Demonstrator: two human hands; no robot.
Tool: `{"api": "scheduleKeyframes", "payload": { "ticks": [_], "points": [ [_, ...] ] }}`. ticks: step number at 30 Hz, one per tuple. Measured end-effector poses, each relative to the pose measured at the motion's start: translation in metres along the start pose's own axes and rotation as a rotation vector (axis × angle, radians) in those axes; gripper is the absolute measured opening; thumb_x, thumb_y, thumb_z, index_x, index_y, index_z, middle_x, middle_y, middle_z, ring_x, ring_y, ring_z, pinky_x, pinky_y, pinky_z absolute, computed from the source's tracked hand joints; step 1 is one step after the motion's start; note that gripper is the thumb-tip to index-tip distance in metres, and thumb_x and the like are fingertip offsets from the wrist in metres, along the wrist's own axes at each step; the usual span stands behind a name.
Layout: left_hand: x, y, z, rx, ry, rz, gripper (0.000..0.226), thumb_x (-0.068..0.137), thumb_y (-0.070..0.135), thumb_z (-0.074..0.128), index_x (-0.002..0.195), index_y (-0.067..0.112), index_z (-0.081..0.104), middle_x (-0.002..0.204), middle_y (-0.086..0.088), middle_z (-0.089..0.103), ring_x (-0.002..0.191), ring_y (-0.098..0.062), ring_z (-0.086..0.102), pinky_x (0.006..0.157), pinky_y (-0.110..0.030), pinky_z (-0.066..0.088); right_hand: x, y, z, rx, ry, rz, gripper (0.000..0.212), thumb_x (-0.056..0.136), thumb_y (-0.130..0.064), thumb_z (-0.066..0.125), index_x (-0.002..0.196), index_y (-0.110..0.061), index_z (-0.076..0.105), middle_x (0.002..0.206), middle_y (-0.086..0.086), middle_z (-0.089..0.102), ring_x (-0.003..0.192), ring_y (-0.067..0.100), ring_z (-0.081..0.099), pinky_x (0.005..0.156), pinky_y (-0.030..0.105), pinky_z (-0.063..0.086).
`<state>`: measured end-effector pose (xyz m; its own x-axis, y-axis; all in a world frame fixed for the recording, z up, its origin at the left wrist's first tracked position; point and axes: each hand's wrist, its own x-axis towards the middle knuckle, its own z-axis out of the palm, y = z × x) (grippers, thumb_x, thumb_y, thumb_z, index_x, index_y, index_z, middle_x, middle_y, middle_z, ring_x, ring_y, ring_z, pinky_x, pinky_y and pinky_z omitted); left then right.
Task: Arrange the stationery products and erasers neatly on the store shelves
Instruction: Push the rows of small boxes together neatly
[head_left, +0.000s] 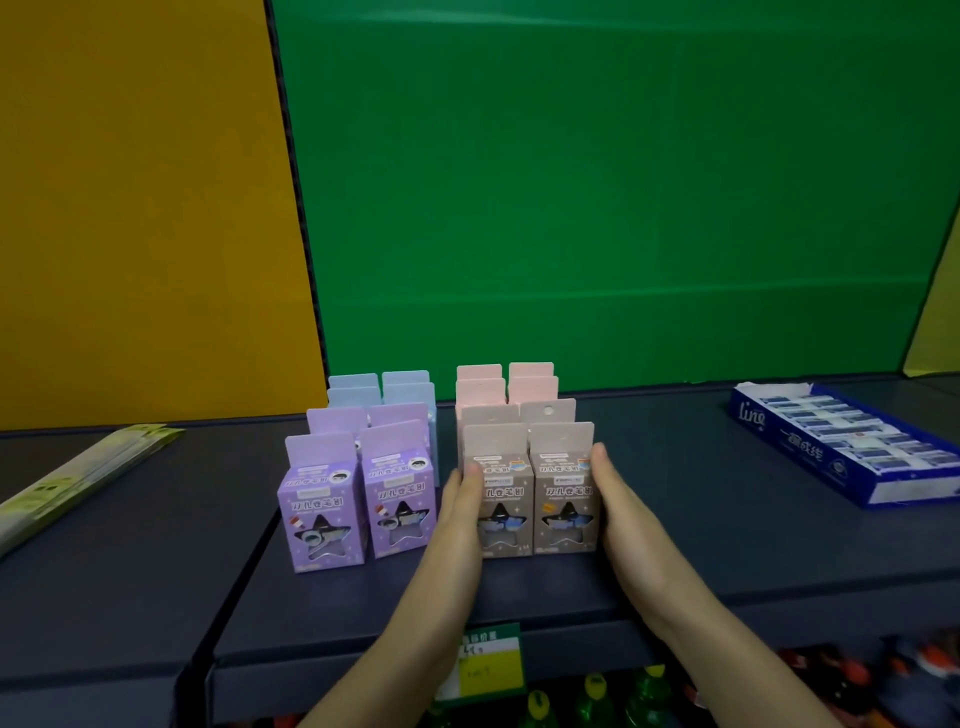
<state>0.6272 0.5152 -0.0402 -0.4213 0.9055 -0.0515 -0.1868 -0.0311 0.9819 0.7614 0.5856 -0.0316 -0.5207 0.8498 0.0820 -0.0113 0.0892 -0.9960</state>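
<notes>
Your left hand (461, 519) lies flat against the left side of the front pair of brown boxes (530, 504), fingers straight, the thumb laid on the front face near the top. Your right hand (619, 512) presses the pair's right side the same way. Neither hand curls around anything; the two boxes sit squeezed between your palms on the dark shelf (675, 525).

Each brown box has a star-shaped window and a line of bold Chinese characters above it. The print is too soft to read with confidence. Behind this pair stand more brown boxes, then pink boxes (506, 382) at the back.

Just to the left, apart from your hand, stand the purple boxes (358, 506) with the same star window and lettering, and blue boxes (379, 387) line up behind them.

Well off to the right sits a blue tray (795, 447) of erasers. Its side wall reads "line" in white script, followed by Chinese characters.

At the far left, pale green packets (78, 478) lie flat on the shelf.

A green and yellow price tag (488, 662) hangs on the shelf edge between your forearms — its figures are blurred.
</notes>
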Motion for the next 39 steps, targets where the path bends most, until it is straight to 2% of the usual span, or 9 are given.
{"api": "scheduleKeyframes", "payload": {
  "ticks": [4,9,13,16,21,24,29,33,39],
  "points": [
    [0.004,-0.003,-0.002,-0.003,-0.073,0.013,0.071,0.074,0.076,0.041,0.135,0.04,0.039,0.135,0.01,0.052,0.125,-0.014,0.048,0.112,-0.044,0.03,-0.003,-0.006,0.003,-0.039,0.009,0.008,0.093,0.062,-0.089,0.033,0.141,-0.039,0.034,0.147,-0.02,0.038,0.136,0.0,0.031,0.118,0.038,0.019],
    [0.016,0.0,-0.012,-0.042,0.041,-0.009,0.12,0.034,0.087,0.061,0.137,0.029,0.041,0.14,0.0,0.048,0.13,-0.021,0.043,0.114,-0.045,0.026,-0.028,-0.03,0.0,-0.074,0.167,-0.087,0.064,0.085,-0.064,0.026,0.144,-0.038,0.022,0.136,-0.033,0.016,0.127,-0.014,0.015,0.109,0.02,0.008],
    [0.003,-0.009,-0.051,-0.025,0.037,0.103,0.04,0.089,0.04,0.048,0.126,0.025,0.046,0.136,0.004,0.047,0.123,-0.016,0.043,0.113,-0.036,0.026,-0.05,-0.042,-0.01,-0.109,0.272,-0.284,0.062,0.077,-0.055,0.031,0.137,-0.042,0.037,0.133,-0.039,0.033,0.106,-0.038,0.025,0.1,0.009,0.02],
    [-0.023,-0.003,-0.07,0.119,0.029,0.155,0.025,0.085,0.042,0.047,0.1,0.027,0.059,0.131,0.004,0.054,0.117,-0.011,0.049,0.109,-0.037,0.03,-0.061,-0.047,-0.006,-0.096,0.253,-0.414,0.049,0.079,-0.042,0.042,0.127,-0.038,0.05,0.13,-0.029,0.05,0.109,-0.029,0.04,0.081,-0.008,0.031],
    [-0.092,0.054,-0.068,0.219,0.159,0.469,0.027,0.065,0.057,0.051,0.087,0.047,0.064,0.096,0.027,0.067,0.095,0.007,0.06,0.086,-0.024,0.041,-0.075,-0.055,0.038,-0.109,0.036,-0.429,0.039,0.086,-0.032,0.056,0.125,-0.036,0.053,0.126,-0.029,0.056,0.115,-0.016,0.048,0.086,-0.003,0.036],
    [-0.085,0.07,-0.093,0.176,0.275,0.444,0.017,0.088,0.045,0.05,0.104,0.044,0.052,0.104,0.031,0.057,0.1,0.015,0.05,0.081,-0.015,0.036,-0.073,-0.054,0.075,-0.08,-0.084,-0.28,0.047,0.085,-0.048,0.05,0.131,-0.048,0.037,0.132,-0.042,0.041,0.122,-0.023,0.035,0.1,0.002,0.029],
    [-0.049,0.064,-0.114,0.186,0.225,0.279,0.051,0.094,0.048,0.03,0.142,0.032,0.027,0.131,0.018,0.037,0.118,0.0,0.034,0.094,-0.024,0.024,-0.056,-0.052,0.12,-0.209,-0.059,-0.123,0.066,0.087,-0.053,0.034,0.144,-0.046,0.001,0.148,-0.037,-0.001,0.138,-0.013,0.0,0.116,0.022,0.005],
    [-0.03,0.051,-0.116,0.079,0.08,0.143,0.056,0.088,0.063,0.032,0.129,0.03,0.049,0.126,0.003,0.061,0.11,-0.013,0.06,0.098,-0.035,0.044,-0.041,-0.053,0.134,-0.238,0.013,-0.085,0.061,0.094,-0.048,0.028,0.147,-0.037,-0.001,0.153,-0.026,-0.001,0.139,-0.007,0.002,0.11,0.021,0.004],
    [-0.025,0.053,-0.11,-0.037,0.026,0.08,0.051,0.094,0.052,0.025,0.095,0.026,0.069,0.08,0.008,0.076,0.073,-0.01,0.072,0.058,-0.02,0.053,-0.023,-0.051,0.14,-0.16,0.062,0.0,0.059,0.093,-0.056,0.019,0.147,-0.038,0.005,0.155,-0.02,0.009,0.144,0.006,0.007,0.116,0.033,0.006]
  ]
}}
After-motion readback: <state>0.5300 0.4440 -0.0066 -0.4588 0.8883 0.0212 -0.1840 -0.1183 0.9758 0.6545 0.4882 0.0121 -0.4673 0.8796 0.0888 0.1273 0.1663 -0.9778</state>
